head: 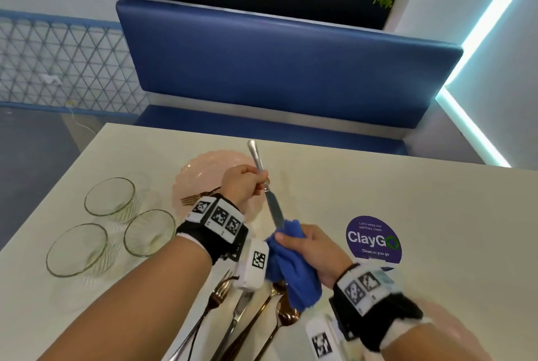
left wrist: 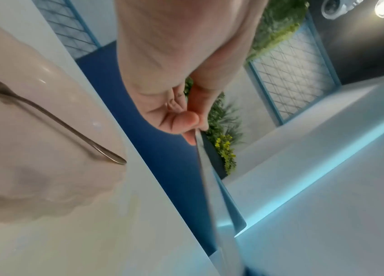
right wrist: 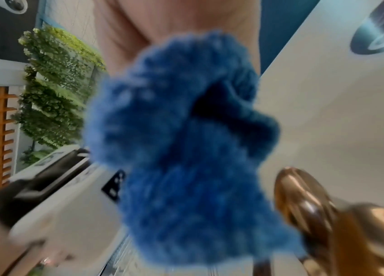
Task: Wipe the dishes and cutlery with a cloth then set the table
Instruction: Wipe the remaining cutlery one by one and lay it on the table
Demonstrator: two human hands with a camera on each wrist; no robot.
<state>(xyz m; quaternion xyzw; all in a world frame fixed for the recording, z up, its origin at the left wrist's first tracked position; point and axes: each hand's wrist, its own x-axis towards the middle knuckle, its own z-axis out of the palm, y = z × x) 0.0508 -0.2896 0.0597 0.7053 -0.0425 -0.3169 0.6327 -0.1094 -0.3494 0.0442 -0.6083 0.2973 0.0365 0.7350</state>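
My left hand [head: 247,183] grips a silver table knife [head: 272,203] by its handle, blade pointing down towards me. The blade tip is buried in a blue fluffy cloth [head: 291,264] that my right hand [head: 308,247] holds bunched round it. In the left wrist view the fingers [left wrist: 181,119] curl round the knife [left wrist: 212,196]. The cloth [right wrist: 186,149] fills the right wrist view and hides the right hand's fingers. A pink scalloped plate [head: 201,168] with a bronze fork [head: 198,197] on it lies behind my left hand.
Three glass bowls [head: 110,196] stand at the left of the white table [head: 436,215]. Forks, a knife and copper spoons [head: 286,314] lie near me below the cloth. A round purple sticker [head: 374,240] is on the right. A blue bench [head: 279,69] faces me.
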